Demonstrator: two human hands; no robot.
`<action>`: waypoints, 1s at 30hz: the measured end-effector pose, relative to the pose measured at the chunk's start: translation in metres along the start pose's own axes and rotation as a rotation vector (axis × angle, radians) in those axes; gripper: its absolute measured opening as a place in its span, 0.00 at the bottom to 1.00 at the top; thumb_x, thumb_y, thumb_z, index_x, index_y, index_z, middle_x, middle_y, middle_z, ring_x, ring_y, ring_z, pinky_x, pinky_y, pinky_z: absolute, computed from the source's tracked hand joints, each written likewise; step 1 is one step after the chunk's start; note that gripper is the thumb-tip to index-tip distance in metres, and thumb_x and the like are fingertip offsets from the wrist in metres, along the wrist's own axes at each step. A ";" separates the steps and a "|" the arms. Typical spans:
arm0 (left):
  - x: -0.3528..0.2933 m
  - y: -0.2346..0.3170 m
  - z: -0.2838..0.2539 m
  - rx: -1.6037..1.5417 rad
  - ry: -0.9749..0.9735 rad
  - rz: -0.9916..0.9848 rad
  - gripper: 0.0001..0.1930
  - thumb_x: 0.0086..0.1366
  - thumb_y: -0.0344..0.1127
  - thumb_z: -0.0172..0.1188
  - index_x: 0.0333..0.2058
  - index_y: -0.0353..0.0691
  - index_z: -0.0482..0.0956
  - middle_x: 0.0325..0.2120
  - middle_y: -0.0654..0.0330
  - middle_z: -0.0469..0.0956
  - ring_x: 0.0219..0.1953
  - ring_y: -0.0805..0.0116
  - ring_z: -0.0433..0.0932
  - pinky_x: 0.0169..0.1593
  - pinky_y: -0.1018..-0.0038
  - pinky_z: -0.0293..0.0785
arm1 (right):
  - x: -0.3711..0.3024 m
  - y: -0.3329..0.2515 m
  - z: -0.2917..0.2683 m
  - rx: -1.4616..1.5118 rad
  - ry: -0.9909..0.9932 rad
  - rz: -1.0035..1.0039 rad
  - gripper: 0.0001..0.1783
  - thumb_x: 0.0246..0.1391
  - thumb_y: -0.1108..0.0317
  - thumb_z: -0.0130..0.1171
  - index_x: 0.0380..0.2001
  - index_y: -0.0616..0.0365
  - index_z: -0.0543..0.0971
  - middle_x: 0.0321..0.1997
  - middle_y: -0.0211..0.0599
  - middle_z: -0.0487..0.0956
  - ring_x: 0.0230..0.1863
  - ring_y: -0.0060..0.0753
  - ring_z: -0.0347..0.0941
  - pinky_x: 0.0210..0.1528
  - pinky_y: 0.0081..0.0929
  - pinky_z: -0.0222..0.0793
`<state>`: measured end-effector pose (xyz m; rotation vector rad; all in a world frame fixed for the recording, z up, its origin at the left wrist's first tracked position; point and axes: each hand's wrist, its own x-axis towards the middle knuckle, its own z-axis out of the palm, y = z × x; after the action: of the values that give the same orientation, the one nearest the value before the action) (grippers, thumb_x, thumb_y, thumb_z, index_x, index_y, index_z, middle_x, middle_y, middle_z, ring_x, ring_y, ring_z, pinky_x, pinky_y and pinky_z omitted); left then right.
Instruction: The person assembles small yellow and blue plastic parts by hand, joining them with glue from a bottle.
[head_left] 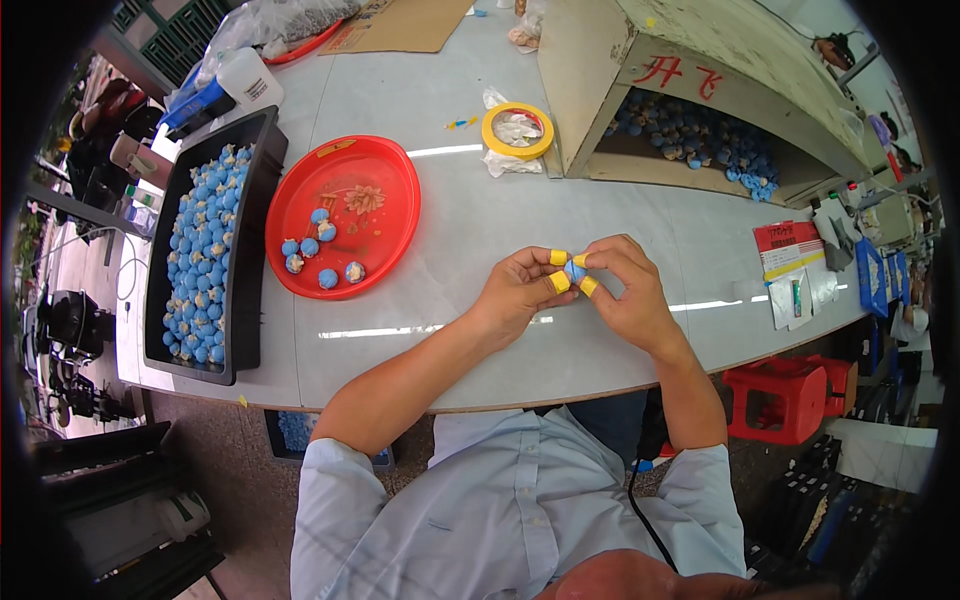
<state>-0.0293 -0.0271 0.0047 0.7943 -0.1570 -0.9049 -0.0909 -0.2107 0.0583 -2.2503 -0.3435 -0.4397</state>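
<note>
A small blue ball-shaped piece (575,271) is pinched between my two hands above the table. My left hand (522,288) grips it from the left, with yellow tape wrapped round the thumb and a fingertip. From the right my right hand (630,290) closes on the same piece, its thumb and a fingertip taped yellow too. The fingers cover much of the piece. To the left of my hands lies a round red tray (390,215) with several similar blue balls (327,232), some showing pale, rough patches.
A black bin (245,300) full of blue balls stands at the left. A yellow tape roll (545,140) lies near a pale cabinet (580,110) holding more blue pieces. Papers (790,295) and a blue basket (872,280) are at the right. A red stool (770,400) stands below the table edge.
</note>
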 end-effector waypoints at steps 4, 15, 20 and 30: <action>0.000 0.000 0.000 0.027 0.026 0.002 0.12 0.65 0.27 0.60 0.46 0.40 0.73 0.45 0.59 0.76 0.49 0.67 0.77 0.54 0.69 0.77 | 0.001 -0.002 -0.002 -0.038 -0.008 -0.010 0.16 0.37 0.84 0.58 0.33 0.59 0.77 0.39 0.38 0.77 0.43 0.43 0.73 0.49 0.35 0.67; 0.000 -0.003 0.005 0.055 0.035 0.039 0.09 0.65 0.27 0.60 0.43 0.38 0.75 0.44 0.59 0.77 0.48 0.67 0.78 0.52 0.71 0.78 | -0.004 -0.004 0.003 0.000 0.049 -0.024 0.16 0.35 0.88 0.56 0.32 0.63 0.77 0.38 0.41 0.76 0.41 0.45 0.73 0.43 0.34 0.70; 0.001 -0.011 0.001 0.093 0.034 0.120 0.09 0.64 0.26 0.61 0.42 0.37 0.75 0.44 0.58 0.77 0.48 0.67 0.78 0.53 0.70 0.78 | -0.004 -0.004 0.002 0.034 0.021 0.002 0.15 0.36 0.87 0.57 0.32 0.63 0.76 0.38 0.41 0.76 0.41 0.44 0.73 0.43 0.34 0.70; -0.004 0.009 0.009 0.098 0.049 -0.003 0.10 0.67 0.29 0.58 0.46 0.34 0.73 0.45 0.55 0.76 0.47 0.65 0.79 0.52 0.71 0.78 | 0.003 -0.015 0.008 0.103 0.154 0.119 0.11 0.43 0.82 0.61 0.34 0.64 0.77 0.37 0.38 0.75 0.41 0.37 0.72 0.43 0.30 0.70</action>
<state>-0.0301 -0.0261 0.0176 0.9067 -0.1583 -0.8847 -0.0924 -0.1949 0.0644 -2.1087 -0.1485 -0.5168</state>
